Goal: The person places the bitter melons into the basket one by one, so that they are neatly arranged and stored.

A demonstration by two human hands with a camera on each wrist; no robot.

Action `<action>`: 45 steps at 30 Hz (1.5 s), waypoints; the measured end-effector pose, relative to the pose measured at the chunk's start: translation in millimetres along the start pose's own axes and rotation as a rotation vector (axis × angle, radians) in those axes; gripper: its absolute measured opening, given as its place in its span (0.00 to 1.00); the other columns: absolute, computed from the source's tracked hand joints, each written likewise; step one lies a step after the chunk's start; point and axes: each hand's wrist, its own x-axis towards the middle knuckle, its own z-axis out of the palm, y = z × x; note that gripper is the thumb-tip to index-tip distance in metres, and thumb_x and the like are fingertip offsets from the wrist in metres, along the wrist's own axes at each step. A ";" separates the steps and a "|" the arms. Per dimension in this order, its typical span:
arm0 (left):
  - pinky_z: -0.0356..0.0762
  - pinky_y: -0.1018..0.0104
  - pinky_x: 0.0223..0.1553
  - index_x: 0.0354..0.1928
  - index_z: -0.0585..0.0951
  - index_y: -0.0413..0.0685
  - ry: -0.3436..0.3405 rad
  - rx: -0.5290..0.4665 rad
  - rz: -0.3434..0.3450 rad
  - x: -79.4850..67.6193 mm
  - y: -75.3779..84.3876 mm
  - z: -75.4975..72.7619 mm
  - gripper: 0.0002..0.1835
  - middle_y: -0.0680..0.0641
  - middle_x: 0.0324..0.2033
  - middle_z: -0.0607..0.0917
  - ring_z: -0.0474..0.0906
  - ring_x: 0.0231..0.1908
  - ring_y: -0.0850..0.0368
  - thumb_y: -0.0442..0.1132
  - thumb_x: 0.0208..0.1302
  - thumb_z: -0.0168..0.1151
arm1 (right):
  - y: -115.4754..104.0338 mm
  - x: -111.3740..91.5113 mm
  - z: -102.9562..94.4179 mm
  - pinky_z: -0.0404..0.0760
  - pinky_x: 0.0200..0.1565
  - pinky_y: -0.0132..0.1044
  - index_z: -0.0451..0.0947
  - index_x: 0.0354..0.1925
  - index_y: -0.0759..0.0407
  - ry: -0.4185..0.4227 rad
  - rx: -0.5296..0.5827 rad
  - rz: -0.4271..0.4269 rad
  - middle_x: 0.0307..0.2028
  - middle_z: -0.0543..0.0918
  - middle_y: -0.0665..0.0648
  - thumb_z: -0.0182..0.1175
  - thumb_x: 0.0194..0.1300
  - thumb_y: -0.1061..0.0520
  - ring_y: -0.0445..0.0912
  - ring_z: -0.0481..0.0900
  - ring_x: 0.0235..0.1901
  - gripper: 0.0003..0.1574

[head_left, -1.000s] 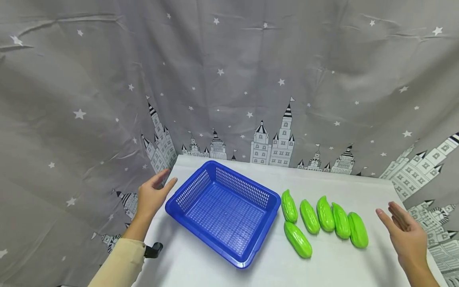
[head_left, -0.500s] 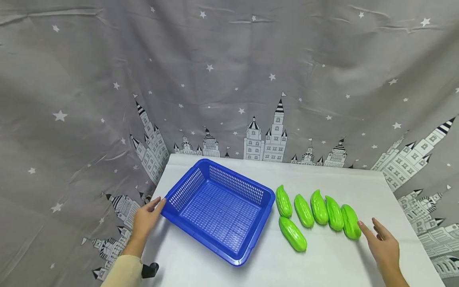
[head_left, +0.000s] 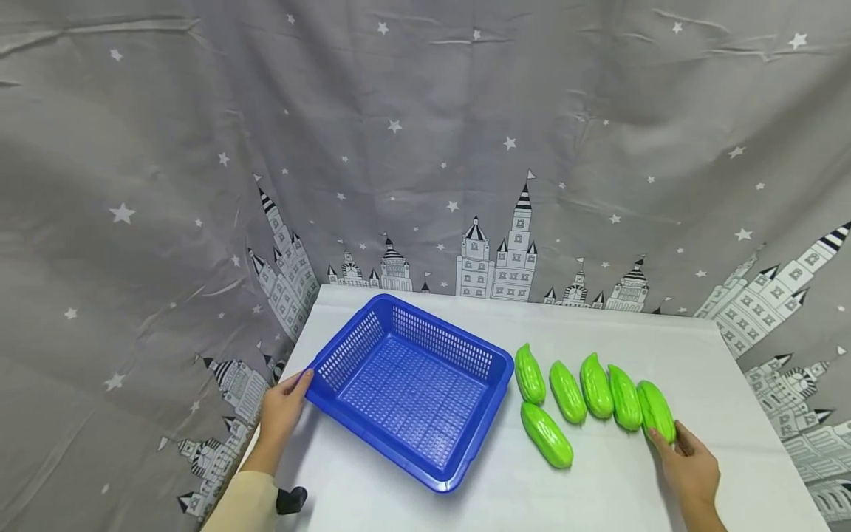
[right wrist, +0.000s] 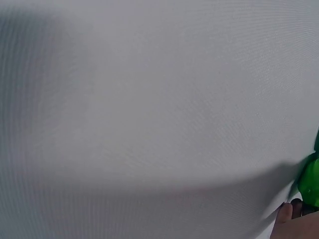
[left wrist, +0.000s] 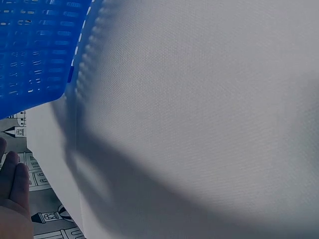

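Note:
A blue plastic basket (head_left: 412,399) with perforated walls stands on the white table, nothing inside it. My left hand (head_left: 279,414) is at its left corner, thumb on the rim and fingers along the outside; in the left wrist view those fingers (left wrist: 19,184) show below the basket wall (left wrist: 35,55). On the right, my right hand (head_left: 691,467) grips the near end of the rightmost glossy green bitter melon (head_left: 656,410), thumb on its left side and fingers on its right. The right wrist view catches only part of that melon (right wrist: 310,181) and the fingers.
Several more bitter melons lie between basket and right hand: a row starting with one (head_left: 530,375) beside the basket, plus one nearer melon (head_left: 547,436). A grey curtain (head_left: 425,148) printed with castles and stars hangs behind the white table (head_left: 598,495).
Both hands have come down and inward. The left hand has reached the basket's corner and taken its rim; the right hand has moved left and taken hold of the rightmost bitter melon.

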 end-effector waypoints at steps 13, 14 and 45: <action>0.60 0.43 0.69 0.62 0.79 0.35 -0.028 0.004 -0.016 -1.1 1.2 -3.9 0.37 0.33 0.59 0.79 0.68 0.66 0.34 0.64 0.71 0.57 | -6.8 1.3 -10.1 0.73 0.34 0.13 0.63 0.71 0.68 0.051 0.013 -0.002 0.64 0.70 0.73 0.63 0.70 0.43 0.65 0.71 0.63 0.45; 0.60 0.43 0.69 0.62 0.79 0.36 -0.031 0.001 -0.013 -0.4 1.8 -4.0 0.37 0.33 0.59 0.79 0.68 0.66 0.34 0.64 0.70 0.57 | -10.6 2.3 -14.7 0.72 0.35 0.13 0.64 0.71 0.67 0.061 0.016 0.002 0.65 0.71 0.71 0.63 0.70 0.43 0.64 0.71 0.64 0.44; 0.60 0.42 0.69 0.62 0.79 0.37 -0.061 0.043 -0.007 0.3 5.2 -7.4 0.35 0.34 0.58 0.80 0.68 0.66 0.34 0.62 0.72 0.56 | -180.9 4.7 -20.1 0.79 0.53 0.29 0.67 0.72 0.62 -0.101 0.030 -0.378 0.66 0.73 0.67 0.65 0.69 0.43 0.62 0.73 0.63 0.42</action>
